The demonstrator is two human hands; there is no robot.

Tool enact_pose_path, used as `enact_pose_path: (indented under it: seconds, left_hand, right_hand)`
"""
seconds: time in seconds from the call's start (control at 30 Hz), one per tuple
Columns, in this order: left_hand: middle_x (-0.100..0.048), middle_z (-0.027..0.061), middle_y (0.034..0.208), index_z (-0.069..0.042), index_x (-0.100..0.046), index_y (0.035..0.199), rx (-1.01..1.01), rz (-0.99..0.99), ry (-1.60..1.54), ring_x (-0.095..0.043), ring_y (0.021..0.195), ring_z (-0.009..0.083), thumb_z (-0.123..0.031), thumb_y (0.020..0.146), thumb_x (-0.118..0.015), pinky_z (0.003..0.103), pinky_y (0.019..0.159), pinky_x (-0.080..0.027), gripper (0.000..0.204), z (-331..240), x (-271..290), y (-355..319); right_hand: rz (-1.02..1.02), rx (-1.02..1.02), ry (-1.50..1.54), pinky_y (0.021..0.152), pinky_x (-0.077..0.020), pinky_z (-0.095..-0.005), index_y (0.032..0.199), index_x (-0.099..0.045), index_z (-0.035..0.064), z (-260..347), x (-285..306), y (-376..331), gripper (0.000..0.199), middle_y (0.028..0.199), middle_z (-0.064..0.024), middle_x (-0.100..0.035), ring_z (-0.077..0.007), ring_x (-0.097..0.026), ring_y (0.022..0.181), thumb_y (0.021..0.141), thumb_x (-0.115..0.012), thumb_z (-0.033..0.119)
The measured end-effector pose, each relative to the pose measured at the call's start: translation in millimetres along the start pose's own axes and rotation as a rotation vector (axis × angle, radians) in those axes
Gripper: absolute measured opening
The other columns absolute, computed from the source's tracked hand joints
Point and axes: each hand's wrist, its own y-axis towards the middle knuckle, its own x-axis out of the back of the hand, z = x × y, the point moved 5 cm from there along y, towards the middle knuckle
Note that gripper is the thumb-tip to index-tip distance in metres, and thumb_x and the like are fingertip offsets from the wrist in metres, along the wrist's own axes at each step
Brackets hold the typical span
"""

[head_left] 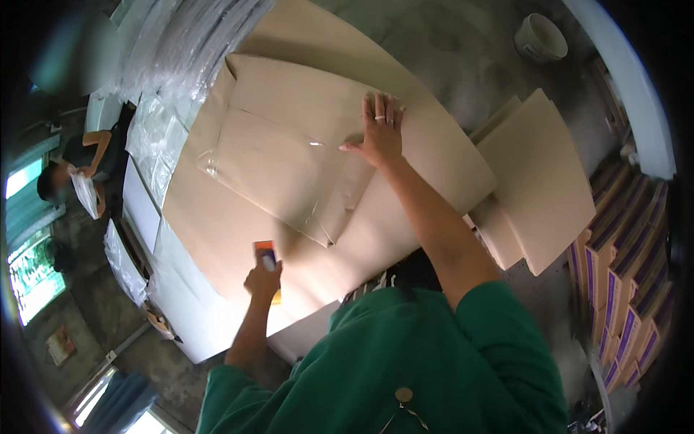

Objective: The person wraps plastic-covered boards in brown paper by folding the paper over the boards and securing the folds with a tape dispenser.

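A folded brown cardboard sheet (282,123), with shiny strips of clear tape along its edges, lies on a larger brown cardboard sheet (210,239). My right hand (382,137) rests flat on the folded piece near its right edge, fingers spread, a ring on one finger. To the lower left, my left hand (262,281) is closed around an orange tape dispenser (265,249) with a dark blue part. It is held near the front of the larger sheet, a little blurred, and its lower part is mostly hidden by my fingers.
Clear plastic-wrapped bundles (188,43) lie at the far left. Cardboard panels (538,173) stick out on the right, beside stacked flat cartons (629,275). A white bucket (541,38) stands on the floor at the back. Another person (90,155) holds something white at left.
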Motion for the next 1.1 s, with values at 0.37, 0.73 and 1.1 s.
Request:
enact_pose_path:
  seconds: [0.37, 0.73, 1.1]
  left_hand:
    - [-0.015, 0.0191, 0.144, -0.007, -0.02, 0.141, -0.238, -0.565, -1.793, -0.02, 0.131, 0.0348, -0.054, 0.087, -0.042, 0.045, 0.106, -0.02, 0.075, -75.6, -85.0, 75.1]
    - [-0.056, 0.0121, 0.114, 0.0, -0.056, 0.112, -0.482, -0.15, -1.529, -0.052, 0.104, 0.0258, -0.029, 0.092, -0.039, 0.036, 0.087, -0.044, 0.039, 96.3, 13.4, -66.8]
    - [-0.052, 0.014, 0.118, -0.001, -0.05, 0.118, -0.226, -0.544, -1.864, -0.05, 0.106, 0.0271, -0.035, 0.092, -0.037, 0.039, 0.089, -0.042, 0.045, 85.6, 94.6, -113.9]
  right_hand:
    - [0.381, -0.134, 0.179, 0.087, -0.0437, -0.0394, 0.103, -0.06, -0.0074, -8.4, -7.2, 74.9, 0.078, 0.111, -0.0238, -0.057, -0.0358, -0.055, 0.103, 0.078, -0.046, 0.066]
    - [0.275, -0.11, 0.481, 0.054, -0.0391, -0.0358, 0.069, -0.064, -0.0029, 43.9, 237.1, -112.9, 0.054, 0.057, -0.01, -0.053, -0.0228, -0.05, 0.054, 0.076, -0.062, 0.05]
    - [-0.208, 0.502, 1.785, 0.055, -0.0364, -0.0305, 0.071, -0.05, 0.0031, 85.9, 156.0, -12.9, 0.063, 0.063, 0.0, -0.045, -0.0105, -0.042, 0.061, 0.066, -0.065, 0.064]
